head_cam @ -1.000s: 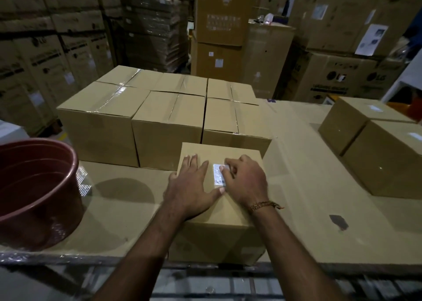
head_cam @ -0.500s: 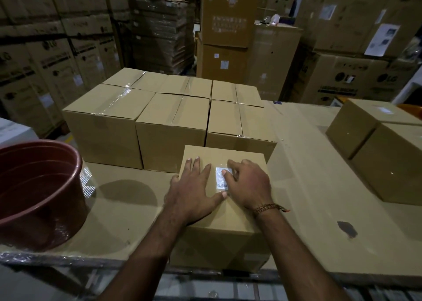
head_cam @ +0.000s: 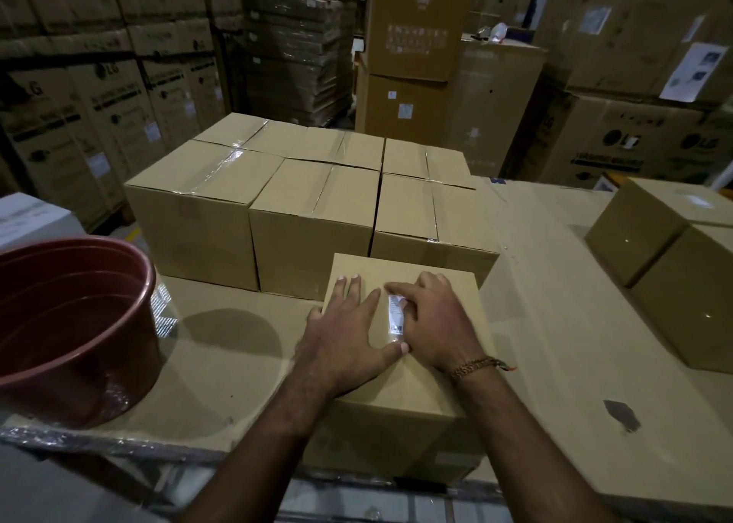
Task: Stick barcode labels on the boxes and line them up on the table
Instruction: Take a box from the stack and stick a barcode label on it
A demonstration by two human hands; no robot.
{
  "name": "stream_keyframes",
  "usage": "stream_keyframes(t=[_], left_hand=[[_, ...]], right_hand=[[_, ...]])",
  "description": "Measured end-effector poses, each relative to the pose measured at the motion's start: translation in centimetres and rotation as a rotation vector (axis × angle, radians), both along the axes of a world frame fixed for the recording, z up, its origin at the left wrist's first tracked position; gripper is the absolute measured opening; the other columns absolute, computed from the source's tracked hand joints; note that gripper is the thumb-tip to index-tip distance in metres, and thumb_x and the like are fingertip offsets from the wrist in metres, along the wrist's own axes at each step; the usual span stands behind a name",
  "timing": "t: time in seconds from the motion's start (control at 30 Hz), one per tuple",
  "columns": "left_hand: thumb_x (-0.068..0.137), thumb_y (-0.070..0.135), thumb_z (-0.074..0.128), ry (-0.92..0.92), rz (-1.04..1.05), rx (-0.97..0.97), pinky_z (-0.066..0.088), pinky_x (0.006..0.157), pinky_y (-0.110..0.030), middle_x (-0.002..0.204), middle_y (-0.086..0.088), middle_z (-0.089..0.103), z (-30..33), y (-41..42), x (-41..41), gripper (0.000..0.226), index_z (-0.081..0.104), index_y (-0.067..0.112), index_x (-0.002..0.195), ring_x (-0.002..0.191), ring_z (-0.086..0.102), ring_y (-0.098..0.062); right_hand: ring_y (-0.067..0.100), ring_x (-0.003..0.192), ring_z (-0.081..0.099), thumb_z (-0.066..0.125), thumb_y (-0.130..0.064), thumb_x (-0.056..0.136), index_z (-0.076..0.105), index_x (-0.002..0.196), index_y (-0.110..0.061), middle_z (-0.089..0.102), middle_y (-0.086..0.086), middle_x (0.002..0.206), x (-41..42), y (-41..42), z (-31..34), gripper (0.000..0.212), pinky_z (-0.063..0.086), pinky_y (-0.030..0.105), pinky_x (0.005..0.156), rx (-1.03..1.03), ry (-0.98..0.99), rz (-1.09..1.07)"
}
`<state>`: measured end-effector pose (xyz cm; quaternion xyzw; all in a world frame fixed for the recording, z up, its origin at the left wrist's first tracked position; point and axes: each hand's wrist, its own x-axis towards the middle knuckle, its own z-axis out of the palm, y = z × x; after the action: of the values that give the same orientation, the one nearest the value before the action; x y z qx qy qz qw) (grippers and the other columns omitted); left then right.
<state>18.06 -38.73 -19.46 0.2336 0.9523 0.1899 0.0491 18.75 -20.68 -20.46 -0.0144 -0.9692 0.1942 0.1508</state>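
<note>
Cardboard box sits under both my grips: left hand spread flat on its top, right hand pressing fingers onto the barcode label between them. Beyond my fingertips 3 taped boxes block the surface; left, a red tub.

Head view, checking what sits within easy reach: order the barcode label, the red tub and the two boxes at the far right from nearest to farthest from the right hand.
1. barcode label: under the right hand fingertips, on the near box.
2. two boxes: off to the right on the table.
3. red tub: far left, beyond the left hand.
</note>
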Motion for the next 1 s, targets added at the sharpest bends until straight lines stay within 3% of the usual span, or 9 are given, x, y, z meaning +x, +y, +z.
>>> stream_keyframes(t=[0.27,0.43,0.63,0.87,1.0], left_hand=[[0.088,0.084,0.047,0.0,0.009,-0.002,0.015,0.127,-0.06,0.177,0.004,-0.01,-0.1,0.1,-0.1,0.102,0.009,0.035,0.168,0.162,-0.014,-0.016],[0.088,0.085,0.048,-0.016,0.011,-0.006,0.013,0.127,-0.059,0.176,0.004,-0.011,0.1,0.1,-0.1,0.102,0.008,0.035,0.168,0.162,-0.014,-0.016],[0.088,0.085,0.048,-0.003,0.013,-0.005,0.013,0.127,-0.057,0.176,0.005,-0.011,0.0,0.1,-0.1,0.103,0.007,0.034,0.168,0.161,-0.014,-0.016],[0.087,0.085,0.049,-0.006,0.023,0.018,0.014,0.127,-0.058,0.176,0.007,-0.012,-0.1,0.2,-0.1,0.108,0.004,0.031,0.168,0.161,-0.015,-0.014],[0.087,0.084,0.051,-0.018,0.024,0.022,0.014,0.128,-0.059,0.176,0.007,-0.012,0.0,0.2,-0.1,0.108,0.003,0.031,0.168,0.161,-0.015,-0.013]], right_hand=[[0.012,0.096,0.056,0.063,-0.019,0.102,0.081,0.112,-0.032,0.054,-0.007,0.101,-1.8,0.8,1.6,0.024,0.054,0.034,0.08,-0.012,-0.001,0.013],[0.008,0.087,0.057,0.074,-0.024,0.096,0.078,0.091,-0.034,0.053,-0.013,0.096,-3.8,0.8,2.5,0.012,0.054,0.034,0.075,0.018,-0.021,0.027],[0.007,0.092,0.056,0.065,-0.02,0.097,0.07,0.088,-0.029,0.052,-0.013,0.099,-3.3,1.2,1.3,0.015,0.056,0.041,0.078,-0.079,0.017,0.049],[0.01,0.096,0.054,0.063,-0.019,0.098,0.064,0.084,-0.029,0.056,-0.013,0.098,-3.1,1.4,1.3,0.018,0.051,0.037,0.077,-0.068,0.006,0.073],[0.008,0.092,0.049,0.061,-0.018,0.099,0.061,0.083,-0.032,0.055,-0.016,0.092,-3.1,1.3,1.6,0.022,0.041,0.032,0.07,-0.008,0.009,0.067]])
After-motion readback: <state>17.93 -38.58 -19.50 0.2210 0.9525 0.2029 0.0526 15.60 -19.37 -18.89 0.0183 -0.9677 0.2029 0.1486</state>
